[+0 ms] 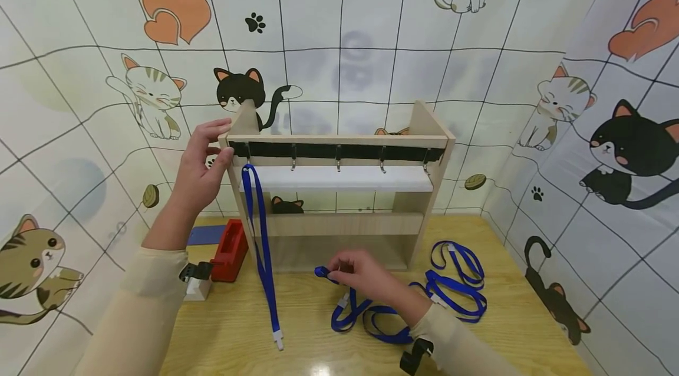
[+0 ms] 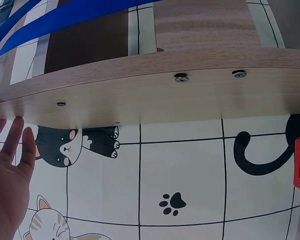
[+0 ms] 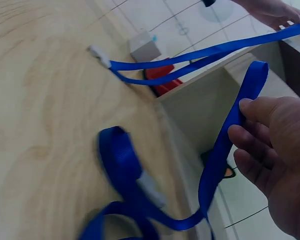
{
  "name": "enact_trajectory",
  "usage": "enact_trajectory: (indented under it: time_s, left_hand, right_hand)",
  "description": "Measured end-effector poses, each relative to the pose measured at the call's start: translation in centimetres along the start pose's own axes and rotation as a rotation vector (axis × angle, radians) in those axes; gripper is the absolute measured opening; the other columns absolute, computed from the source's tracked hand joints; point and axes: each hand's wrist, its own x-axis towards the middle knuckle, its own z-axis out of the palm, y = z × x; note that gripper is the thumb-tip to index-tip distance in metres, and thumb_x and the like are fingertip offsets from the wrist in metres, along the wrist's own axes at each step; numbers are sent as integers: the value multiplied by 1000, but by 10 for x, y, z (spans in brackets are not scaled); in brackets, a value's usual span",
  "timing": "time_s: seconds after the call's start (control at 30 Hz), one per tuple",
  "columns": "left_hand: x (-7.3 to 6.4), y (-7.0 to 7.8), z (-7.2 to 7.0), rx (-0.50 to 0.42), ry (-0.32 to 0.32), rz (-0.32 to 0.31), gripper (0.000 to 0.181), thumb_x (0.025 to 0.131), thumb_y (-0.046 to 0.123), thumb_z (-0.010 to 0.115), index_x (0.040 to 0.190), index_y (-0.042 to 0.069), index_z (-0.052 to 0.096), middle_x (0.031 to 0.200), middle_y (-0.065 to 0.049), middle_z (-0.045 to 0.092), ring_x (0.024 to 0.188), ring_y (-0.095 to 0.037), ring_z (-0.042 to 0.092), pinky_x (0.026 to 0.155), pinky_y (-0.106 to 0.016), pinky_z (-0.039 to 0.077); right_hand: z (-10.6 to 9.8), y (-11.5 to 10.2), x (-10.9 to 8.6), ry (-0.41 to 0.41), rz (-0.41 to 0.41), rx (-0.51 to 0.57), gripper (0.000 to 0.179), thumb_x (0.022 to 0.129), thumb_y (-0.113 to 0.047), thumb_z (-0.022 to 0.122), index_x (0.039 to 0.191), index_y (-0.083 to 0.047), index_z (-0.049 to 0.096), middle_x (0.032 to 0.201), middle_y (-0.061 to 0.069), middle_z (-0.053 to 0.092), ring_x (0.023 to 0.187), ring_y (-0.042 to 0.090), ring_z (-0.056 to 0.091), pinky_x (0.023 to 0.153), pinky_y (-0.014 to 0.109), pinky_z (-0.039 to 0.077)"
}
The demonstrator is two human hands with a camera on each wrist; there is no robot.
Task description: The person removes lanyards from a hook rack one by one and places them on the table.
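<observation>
My left hand (image 1: 204, 164) rests on the left side panel of a small wooden shelf (image 1: 329, 224), its thumb at the front edge. In the left wrist view, extended fingers (image 2: 26, 155) reach that panel. Between thumb and fingers, my right hand (image 1: 361, 274) pinches a looped end of a blue lanyard (image 3: 222, 145). The rest of this strap trails down to the table. One blue lanyard (image 1: 263, 246) hangs from the leftmost hook, its white clip low in front. Along the shelf's black strip (image 1: 318, 152) the other hooks show bare.
More coiled blue lanyards (image 1: 456, 296) lie on the wooden table (image 1: 228, 335), at the right front of the shelf. A red holder (image 1: 230, 251) and a blue flat item (image 1: 205, 235) sit to its left. Behind stands a wall covering (image 1: 339, 16) printed with cats.
</observation>
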Motion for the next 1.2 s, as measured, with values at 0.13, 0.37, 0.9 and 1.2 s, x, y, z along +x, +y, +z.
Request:
enact_trajectory:
  time_s: [0.13, 0.37, 0.9, 1.2]
  left_hand:
    - [0, -1, -1, 0, 2, 0, 43, 109, 3, 65, 151, 5, 55, 163, -6, 54, 143, -13, 54, 102, -20, 45]
    - [1, -2, -1, -1, 3, -1, 42, 109, 4, 64, 151, 4, 55, 163, -6, 54, 142, -15, 54, 102, -20, 45]
    - [0, 3, -1, -12, -5, -13, 43, 110, 4, 64, 151, 7, 56, 164, -3, 53, 139, -9, 54, 102, -21, 46]
    - [-1, 2, -1, -7, -7, -22, 43, 109, 3, 64, 152, 7, 56, 165, -2, 53, 133, -6, 55, 102, -21, 47]
  right_hand:
    - [8, 8, -4, -6, 16, -1, 5, 107, -14, 75, 107, -15, 79, 89, -4, 72, 74, 7, 61, 64, 23, 51]
    - [20, 24, -7, -23, 23, -80, 6, 106, -14, 76, 102, -17, 79, 90, -10, 71, 75, 5, 61, 66, 23, 51]
    - [34, 42, -11, -65, 19, -340, 5, 102, -13, 82, 107, -15, 81, 94, -13, 73, 83, -2, 63, 76, 25, 56]
    - [33, 42, -12, -33, -48, -384, 12, 102, -19, 83, 110, -10, 80, 101, -4, 75, 89, 7, 69, 80, 27, 57]
